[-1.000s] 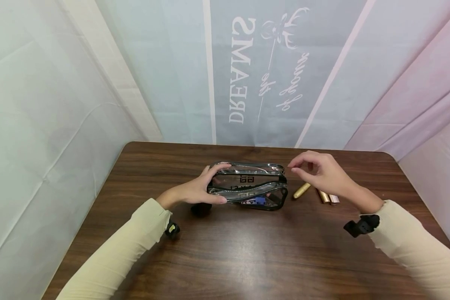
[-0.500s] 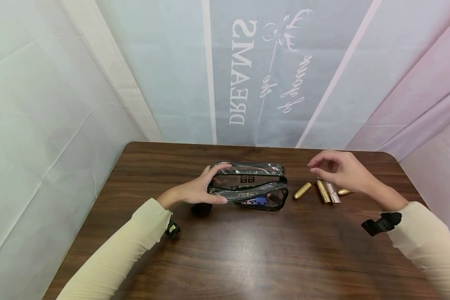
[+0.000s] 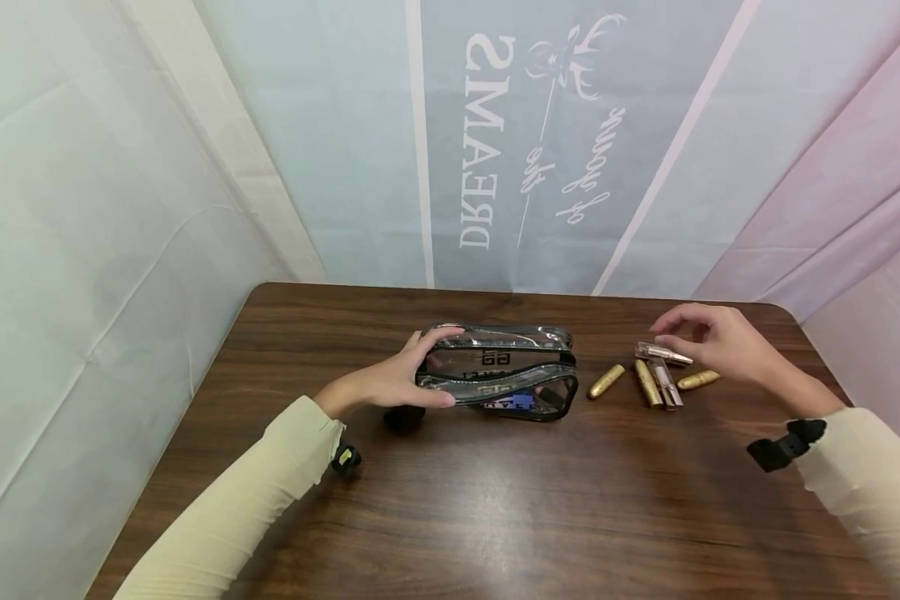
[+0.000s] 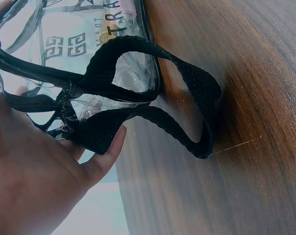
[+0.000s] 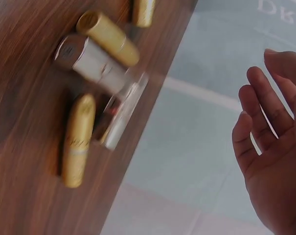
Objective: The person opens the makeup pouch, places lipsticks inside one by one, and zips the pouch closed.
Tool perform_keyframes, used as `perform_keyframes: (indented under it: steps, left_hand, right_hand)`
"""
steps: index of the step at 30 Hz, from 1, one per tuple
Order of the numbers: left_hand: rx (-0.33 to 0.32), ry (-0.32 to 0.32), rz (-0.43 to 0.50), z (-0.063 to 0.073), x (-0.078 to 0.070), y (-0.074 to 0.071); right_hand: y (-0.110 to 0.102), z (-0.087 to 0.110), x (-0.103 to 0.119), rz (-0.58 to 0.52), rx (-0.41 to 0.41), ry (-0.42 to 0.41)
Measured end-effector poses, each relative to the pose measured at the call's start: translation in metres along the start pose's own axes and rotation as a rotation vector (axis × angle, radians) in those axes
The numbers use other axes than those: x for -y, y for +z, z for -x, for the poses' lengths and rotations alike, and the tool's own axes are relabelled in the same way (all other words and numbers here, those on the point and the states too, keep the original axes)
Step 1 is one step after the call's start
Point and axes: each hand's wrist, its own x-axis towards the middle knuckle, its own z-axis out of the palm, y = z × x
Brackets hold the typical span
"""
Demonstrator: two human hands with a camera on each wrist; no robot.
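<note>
On my head feed, taking twelve o'clock as the table's far edge, I have the clear plastic pouch with black piping (image 3: pixel 495 379) sitting just twelve o'clock of the middle of the dark brown wood-grain table (image 3: pixel 450 517), its mouth gaping and a blue patch (image 3: pixel 513 402) showing through its near wall. At its nine o'clock end I see the left hand (image 3: pixel 390 382) gripping it, fingers over the far rim and thumb along the near one; my left wrist feed shows the black woven loop strap (image 4: pixel 204 93) jutting from that same end, beside the hand. Just off the pouch at three o'clock lies a slim gold tube (image 3: pixel 607 381). Farther along that line I make out a second gold tube (image 3: pixel 647 383) beside a silvery-pink tube (image 3: pixel 666 385), a clear-and-silver tube (image 3: pixel 663 353) by their twelve o'clock ends, and a third gold tube (image 3: pixel 699 380) at their three o'clock. Over this cluster hovers the right hand (image 3: pixel 712 340), fingers loosely bent; my right wrist feed shows it holding nothing, apart from the tubes. Cream sleeves (image 3: pixel 232 508) reach in from seven and five o'clock, and beyond the table at twelve I read inverted white lettering on a pale blue-grey cloth (image 3: pixel 547 267).
</note>
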Motion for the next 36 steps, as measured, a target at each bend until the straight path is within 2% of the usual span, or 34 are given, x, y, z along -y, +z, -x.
perform_keyframes:
  steps: [4,14,20,30,36]
  left_hand:
    - [-0.008,-0.001,-0.009,0.002,0.001,0.003]
    - [-0.016,0.040,-0.018,0.008,0.001,0.010]
    - [-0.018,0.038,-0.036,0.012,0.002,0.014]
    - [-0.014,0.024,-0.028,0.008,0.002,0.011]
    - [-0.013,0.020,-0.028,0.005,0.003,0.008]
  right_hand:
    - [-0.001,0.009,-0.012,0.009,0.007,0.077]
    - [0.000,0.032,-0.034,0.038,0.002,0.185]
    - [-0.003,0.048,-0.047,0.032,0.034,0.221]
    - [-0.001,0.054,-0.078,0.147,0.066,0.236]
    - [0.002,0.061,-0.094,0.121,0.111,0.279]
